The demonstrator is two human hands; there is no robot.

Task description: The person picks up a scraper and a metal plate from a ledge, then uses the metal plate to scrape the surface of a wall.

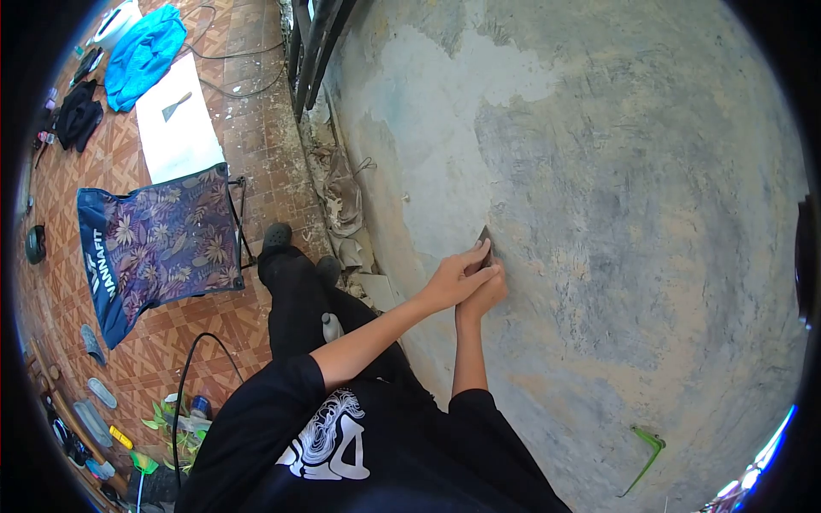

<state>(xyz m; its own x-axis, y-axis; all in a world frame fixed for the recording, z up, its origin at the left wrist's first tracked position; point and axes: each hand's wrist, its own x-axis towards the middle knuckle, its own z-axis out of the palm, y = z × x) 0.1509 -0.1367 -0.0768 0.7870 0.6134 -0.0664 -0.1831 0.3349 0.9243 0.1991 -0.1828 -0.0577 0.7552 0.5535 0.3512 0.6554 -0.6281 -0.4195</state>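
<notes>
Both of my hands are together in front of a patchy grey plaster wall [581,214]. My right hand [486,295] is closed round what looks like a putty knife [486,233], its handle hidden by the fingers. The dark narrow blade sticks up past the fingertips and touches or nearly touches the wall. My left hand [453,280] overlaps the right one, with thumb and fingers pressed on the same tool near its blade. A smooth pale patch [436,94] spreads over the wall above and left of my hands.
A folding chair [167,248] stands on the tiled floor at left. Behind it, a second putty knife [177,106] lies on a white board [175,145], near a blue cloth [145,56]. Dark metal bars [312,51] rise at the wall's edge. A green bracket [647,440] is at lower right.
</notes>
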